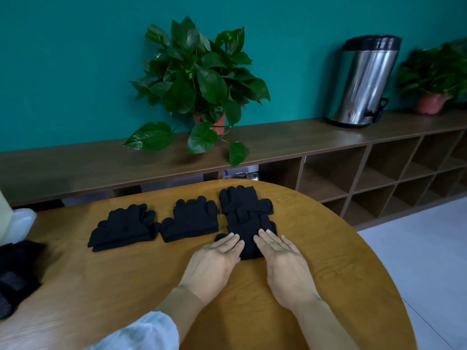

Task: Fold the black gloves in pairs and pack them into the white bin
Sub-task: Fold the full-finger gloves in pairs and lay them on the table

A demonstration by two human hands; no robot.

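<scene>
Three folded black glove stacks (188,221) in a row on wood, white bin (19,223) far left

The room is evenly and fairly softly lit, a little dim, with colours deep on the teal wall (63,72). Pale glare lies across the desk (316,223) on its right side, and bright streaks run down the steel urn (364,79). The black gloves (242,215) lose nearly all detail in shadow. Straight lines bow toward the edges (a wide lens), and the far-left and far-right corners look smeared and soft.
</scene>
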